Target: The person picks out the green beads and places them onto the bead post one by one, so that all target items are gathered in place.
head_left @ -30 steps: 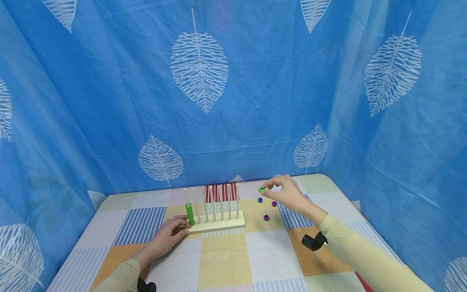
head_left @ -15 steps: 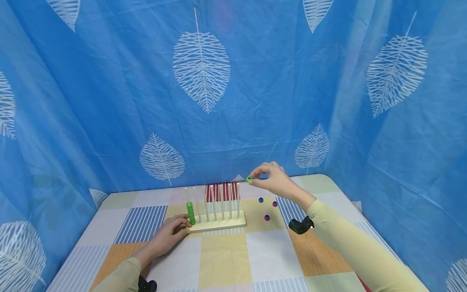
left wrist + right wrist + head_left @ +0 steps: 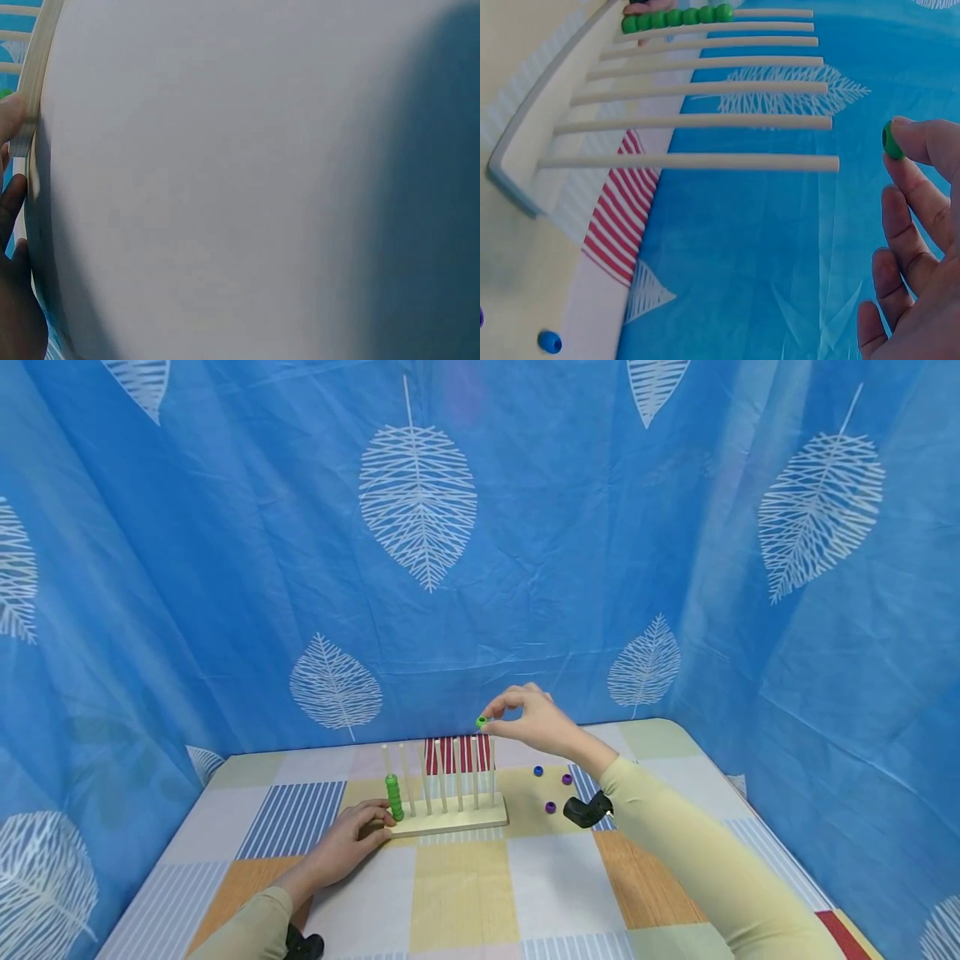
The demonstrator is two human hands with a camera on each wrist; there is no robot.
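In the head view a pale wooden peg stand [image 3: 450,817] holds a row of upright pegs. A stack of green beads [image 3: 394,797] fills the lower part of its leftmost peg. My left hand [image 3: 354,842] grips the left end of the base, thumb in front; the left wrist view catches its fingers [image 3: 10,120] at the base's edge. Between thumb and index finger my right hand [image 3: 536,720] pinches a green bead [image 3: 892,140], above the right side of the stand. In the right wrist view the bead is apart from the peg tips, its hole showing.
To the right of the stand lie a blue bead [image 3: 538,771] and two purple beads [image 3: 551,807] on the patchwork tablecloth [image 3: 461,893]. A blue curtain [image 3: 525,568] with white leaves hangs behind the table and along its sides.
My right hand has moved left and up with the green bead, from over the loose beads to above the stand's right end. The left hand stays at the base.
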